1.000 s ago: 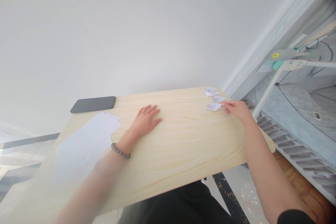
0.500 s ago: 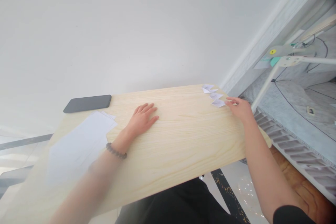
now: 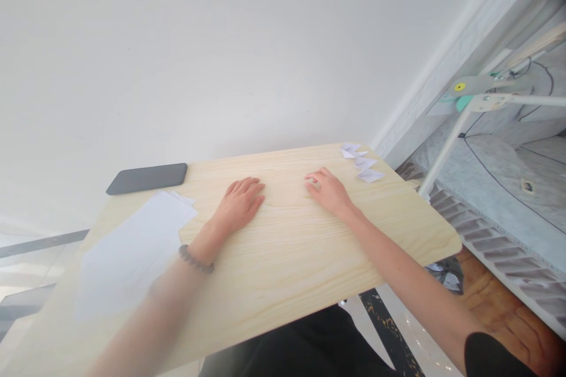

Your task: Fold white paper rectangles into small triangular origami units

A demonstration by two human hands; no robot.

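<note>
My left hand [image 3: 241, 205] lies flat on the pale wooden table [image 3: 283, 283], fingers spread and holding nothing. A beaded bracelet [image 3: 196, 258] circles that wrist. Across from it, my right hand [image 3: 328, 189] is over the middle of the table, its fingers loosely curled, with a gap between thumb and forefinger and nothing between them. Three small folded white papers, shaped like boats, stand in a short row at the back right corner; the nearest folded paper [image 3: 369, 175] is to the right of my right hand. White paper sheets [image 3: 132, 253] lie left of my left hand, partly under the forearm.
A dark grey phone-like slab [image 3: 147, 179] rests at the table's back left edge. Behind the table rises a white wall [image 3: 247, 53]. To the right is a white metal frame [image 3: 451, 147], with a dark bag-like thing [image 3: 447, 275] on the floor below.
My right hand has let go of the nearest folded paper and moved left to the middle of the table. My left hand has stayed almost still.
</note>
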